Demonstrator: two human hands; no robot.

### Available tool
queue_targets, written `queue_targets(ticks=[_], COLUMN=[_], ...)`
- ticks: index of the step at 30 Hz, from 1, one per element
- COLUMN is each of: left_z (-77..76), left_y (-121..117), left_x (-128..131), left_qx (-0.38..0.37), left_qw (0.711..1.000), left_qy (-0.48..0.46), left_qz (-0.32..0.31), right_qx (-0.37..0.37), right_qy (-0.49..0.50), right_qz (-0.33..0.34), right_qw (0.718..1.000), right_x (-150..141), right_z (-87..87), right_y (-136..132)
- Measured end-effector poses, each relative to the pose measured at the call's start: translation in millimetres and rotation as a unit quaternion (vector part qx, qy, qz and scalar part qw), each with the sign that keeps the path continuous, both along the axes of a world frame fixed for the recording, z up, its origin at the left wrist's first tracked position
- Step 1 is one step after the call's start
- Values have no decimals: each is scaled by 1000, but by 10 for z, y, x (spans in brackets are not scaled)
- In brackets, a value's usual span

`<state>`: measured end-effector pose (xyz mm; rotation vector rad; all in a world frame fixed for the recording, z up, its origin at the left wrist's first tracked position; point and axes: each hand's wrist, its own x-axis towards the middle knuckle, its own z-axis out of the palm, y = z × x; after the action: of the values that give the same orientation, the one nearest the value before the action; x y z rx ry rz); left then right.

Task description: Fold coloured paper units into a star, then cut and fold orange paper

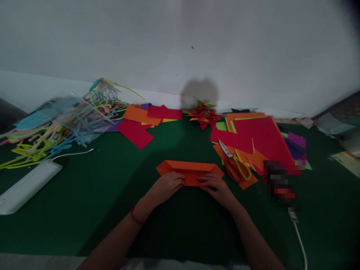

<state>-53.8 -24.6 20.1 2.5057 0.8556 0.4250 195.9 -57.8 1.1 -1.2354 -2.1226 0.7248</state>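
Note:
A folded sheet of orange paper (191, 167) lies on the green table in front of me, with slanted creases at both ends and its far long edge turned in. On its near left part, my left hand (168, 183) has its fingers bent and gripping the near edge. My right hand (216, 184) does the same on the near right part, fingers curled onto the paper. The fingertips and thumbs are partly hidden. Scissors (237, 168) with one red and one yellow handle loop lie just right of the orange paper, on other paper scraps.
Red sheets (258, 131) are stacked at the back right. A pointed red-and-green paper piece (204, 114) stands by the wall. Cut papers (136, 133) and a heap of coloured pipe cleaners (56, 135) lie left. A white power strip (28, 189) and a blurred-out corded object (281, 185) flank me.

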Motion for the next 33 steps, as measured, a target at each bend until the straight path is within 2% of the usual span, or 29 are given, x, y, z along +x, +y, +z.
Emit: queue_targets(ticks=[7,20,25,33], left_z=[40,-17,-99,-127], left_y=[-3,65,66,65], left_x=[-14,-4,60,126], left_qx=[-71,-151,-124,-111], left_qw=[996,980,977,967], left_qy=[-32,-63,-78,-64], left_qz=[32,115,158,219], right_qx=[-19,-60,-56,7], right_qy=[19,8,-5,-102], right_qz=[-7,-134,-165,-212], right_qw=[1000,989,985,972], right_x=[-4,-58,-120,-217], right_z=[27,-19,-41,3], right_y=[16,56,90,70])
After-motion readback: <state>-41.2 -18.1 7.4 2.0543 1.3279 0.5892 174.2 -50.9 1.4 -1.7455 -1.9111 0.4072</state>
